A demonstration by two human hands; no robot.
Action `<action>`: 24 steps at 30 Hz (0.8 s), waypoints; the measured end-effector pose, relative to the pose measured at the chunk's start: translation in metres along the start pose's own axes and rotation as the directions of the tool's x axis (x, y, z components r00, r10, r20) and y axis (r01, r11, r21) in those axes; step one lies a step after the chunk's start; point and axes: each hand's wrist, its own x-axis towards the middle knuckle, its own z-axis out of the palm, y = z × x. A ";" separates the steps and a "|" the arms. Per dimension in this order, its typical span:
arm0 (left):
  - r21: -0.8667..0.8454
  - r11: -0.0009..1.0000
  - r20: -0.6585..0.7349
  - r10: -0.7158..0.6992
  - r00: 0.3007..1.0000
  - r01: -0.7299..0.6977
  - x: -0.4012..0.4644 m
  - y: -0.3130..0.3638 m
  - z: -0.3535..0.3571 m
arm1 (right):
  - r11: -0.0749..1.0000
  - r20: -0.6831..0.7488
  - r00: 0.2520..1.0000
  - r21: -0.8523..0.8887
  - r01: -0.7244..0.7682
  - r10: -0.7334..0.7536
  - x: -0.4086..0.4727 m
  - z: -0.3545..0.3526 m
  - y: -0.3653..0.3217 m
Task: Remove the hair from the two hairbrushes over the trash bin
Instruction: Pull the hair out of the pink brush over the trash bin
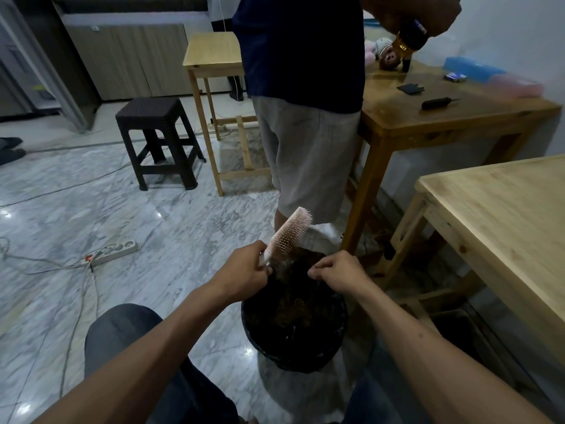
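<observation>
My left hand [244, 269] grips the handle of a pale pink hairbrush [290, 234], whose bristled head points up and to the right, above the far rim of the black trash bin [336, 335]. Dark hair fills the bin. My right hand [336, 270] hovers over the bin with its fingers curled and its fingertips pinched together; whether strands lie between them is too dark to tell. Only one hairbrush is in view.
A person in a dark shirt and grey shorts [305, 142] stands just beyond the bin, holding an amber bottle [408, 41]. Wooden tables [495, 215] flank the right side. A dark stool [159, 139] and a power strip [117, 249] with cables lie on the marble floor at left.
</observation>
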 end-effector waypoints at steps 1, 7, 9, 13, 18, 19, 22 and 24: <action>0.008 1.000 -0.009 0.019 1.000 -0.019 0.000 0.001 0.002 | 0.996 0.085 0.996 0.080 0.031 -0.038 -0.002 -0.001 -0.003; 0.090 0.995 -0.048 0.035 0.998 -0.030 0.004 0.006 0.010 | 0.924 0.211 0.956 0.363 0.118 -0.205 -0.007 0.013 -0.020; 0.104 0.994 -0.088 -0.013 0.996 0.022 0.005 0.003 0.009 | 0.952 0.078 0.987 0.284 0.111 -0.138 -0.005 0.017 -0.018; 0.008 0.994 -0.146 -0.111 0.983 0.113 0.005 -0.007 0.004 | 0.982 -0.005 0.998 0.177 0.063 -0.064 -0.009 0.009 -0.008; -0.105 0.982 -0.195 -0.177 0.965 0.159 0.003 -0.012 0.005 | 0.994 -0.031 0.999 0.110 0.018 -0.015 -0.010 0.002 -0.006; -0.047 0.988 -0.224 -0.154 0.962 0.147 0.002 -0.011 0.005 | 0.997 -0.009 1.000 0.081 0.019 -0.019 -0.010 0.000 -0.008; 0.102 0.990 -0.289 -0.069 0.955 0.103 0.000 -0.009 0.006 | 0.998 0.148 0.987 0.050 0.049 -0.056 -0.010 -0.003 -0.016; 0.124 0.990 -0.305 -0.032 0.952 0.073 0.000 -0.009 0.005 | 0.983 0.166 0.985 0.181 0.026 -0.057 -0.009 -0.003 -0.025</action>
